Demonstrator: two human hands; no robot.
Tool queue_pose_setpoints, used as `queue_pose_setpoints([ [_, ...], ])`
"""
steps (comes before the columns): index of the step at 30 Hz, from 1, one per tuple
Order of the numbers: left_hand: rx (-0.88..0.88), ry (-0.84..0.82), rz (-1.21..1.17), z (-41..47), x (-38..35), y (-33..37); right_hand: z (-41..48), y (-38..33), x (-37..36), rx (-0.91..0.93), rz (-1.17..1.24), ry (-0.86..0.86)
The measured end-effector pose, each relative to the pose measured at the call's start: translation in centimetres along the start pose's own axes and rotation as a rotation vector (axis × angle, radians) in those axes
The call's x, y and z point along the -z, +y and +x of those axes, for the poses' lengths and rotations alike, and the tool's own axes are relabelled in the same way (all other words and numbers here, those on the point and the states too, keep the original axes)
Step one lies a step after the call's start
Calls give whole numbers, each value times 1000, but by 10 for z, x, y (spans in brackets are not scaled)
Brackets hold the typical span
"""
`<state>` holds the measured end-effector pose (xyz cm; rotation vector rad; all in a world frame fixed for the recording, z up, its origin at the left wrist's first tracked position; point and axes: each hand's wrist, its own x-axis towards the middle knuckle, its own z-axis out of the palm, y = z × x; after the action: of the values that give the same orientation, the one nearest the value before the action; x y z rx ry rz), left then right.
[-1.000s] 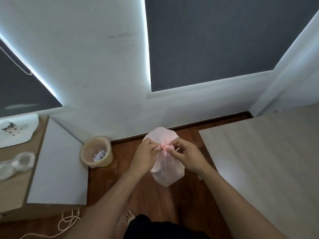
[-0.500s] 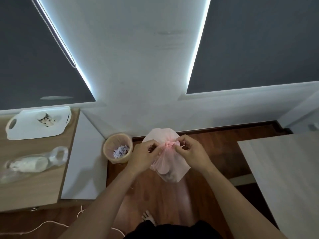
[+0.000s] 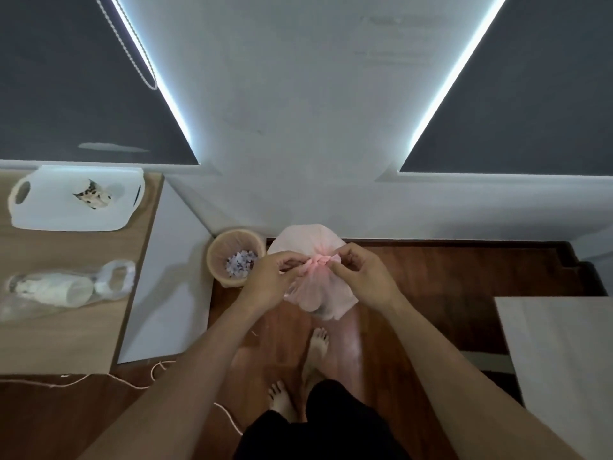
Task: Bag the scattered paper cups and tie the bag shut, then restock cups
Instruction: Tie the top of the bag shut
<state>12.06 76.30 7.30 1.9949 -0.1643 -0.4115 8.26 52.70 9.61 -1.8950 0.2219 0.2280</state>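
Observation:
A thin pink plastic bag (image 3: 310,242) hangs in the air in front of me above the wooden floor, its neck gathered into a pink knot. My left hand (image 3: 270,282) pinches the left end of the knot and my right hand (image 3: 361,277) pinches the right end. The bag bulges above and below the knot; what is inside is hidden. On the wooden table at the left lies a clear plastic bag holding a sleeve of white paper cups (image 3: 54,290).
A white tray with a cat picture (image 3: 46,210) rests on the left table (image 3: 66,340). A small wicker bin (image 3: 219,252) with paper scraps stands on the floor by the wall. A pale table (image 3: 564,353) fills the right. Cord (image 3: 156,373) trails over the floor near my bare feet.
My view has swung left, bringing the left table, tray and bagged cups further into sight. Both hands have stayed pinched on the bag's knot throughout.

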Motion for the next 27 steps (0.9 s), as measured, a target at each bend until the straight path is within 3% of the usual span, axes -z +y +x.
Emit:
queue_pose_setpoints([
  [16,215,87,62,134,-9,-93,171,71,-30,-185,-118,-188],
  [27,331,-57,178,226,-65,-263,255,231,-99,-373,-132,-155],
])
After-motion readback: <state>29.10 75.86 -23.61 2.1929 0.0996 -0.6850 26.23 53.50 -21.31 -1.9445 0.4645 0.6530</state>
